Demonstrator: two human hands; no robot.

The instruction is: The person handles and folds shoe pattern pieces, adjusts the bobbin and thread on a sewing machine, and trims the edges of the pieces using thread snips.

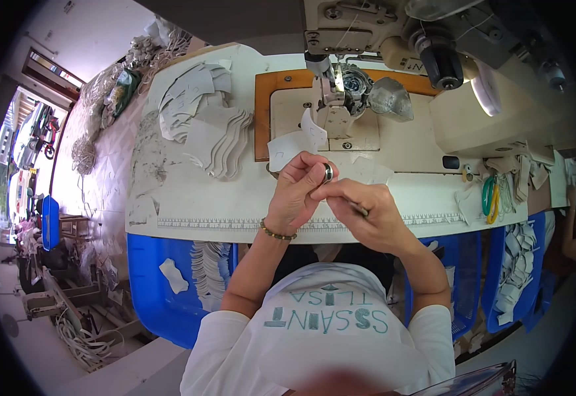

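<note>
My left hand point(296, 191) is closed, its thumb and fingers pinching a small round metal piece that looks like a bobbin case point(328, 174). Against it, the fingertips of my right hand point(370, 210) meet the left fingers. A slim dark metal tool point(359, 209) shows in the curled right fingers; its kind is hidden by the hand. Just beyond both hands stands the sewing machine head point(341, 86), with white cut pieces point(291, 148) lying by its needle area.
Stacks of white cut pieces point(219, 135) lie left on the worktable point(169, 208). A ruler strip point(235, 224) runs along the near edge. Below are blue bins point(159, 290) with more pieces. Green and yellow bands point(492, 198) hang at the right.
</note>
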